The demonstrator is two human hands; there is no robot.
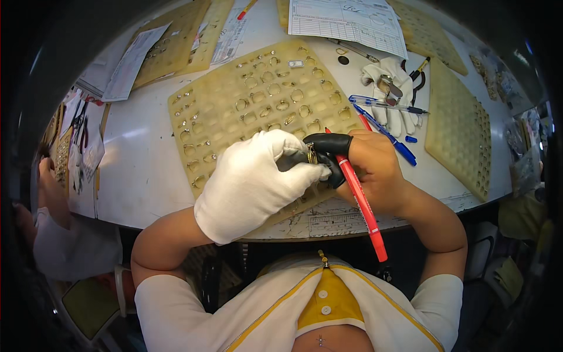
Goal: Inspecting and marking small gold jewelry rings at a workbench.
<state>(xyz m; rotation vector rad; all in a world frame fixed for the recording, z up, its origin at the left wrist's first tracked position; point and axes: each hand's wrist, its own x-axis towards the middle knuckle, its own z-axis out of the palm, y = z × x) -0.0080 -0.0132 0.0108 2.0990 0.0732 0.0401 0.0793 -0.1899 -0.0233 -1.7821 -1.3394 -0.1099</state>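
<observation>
My left hand (pixel 249 185), in a white cloth glove, is closed with its thumb and fingers pinching a small gold-coloured ring (pixel 311 154). Black covers wrap the thumb and a finger of my right hand (pixel 375 167), which touch the ring's right side. A red marker pen (pixel 362 205) is held in that same hand, slanting down past the table's edge. Both hands hover over the near part of a yellowish tray (pixel 226 88), where many rings sit in rows of hollows. My hands hide part of the tray.
Two blue pens, one clear-barrelled (pixel 387 105), lie right of the tray beside white gloves (pixel 399 120) and black-handled pliers (pixel 419 76). Another ring tray (pixel 451 129) stands farther right. Papers (pixel 346 23) and more trays (pixel 167 50) cover the back. Another person's arm (pixel 53 188) is at far left.
</observation>
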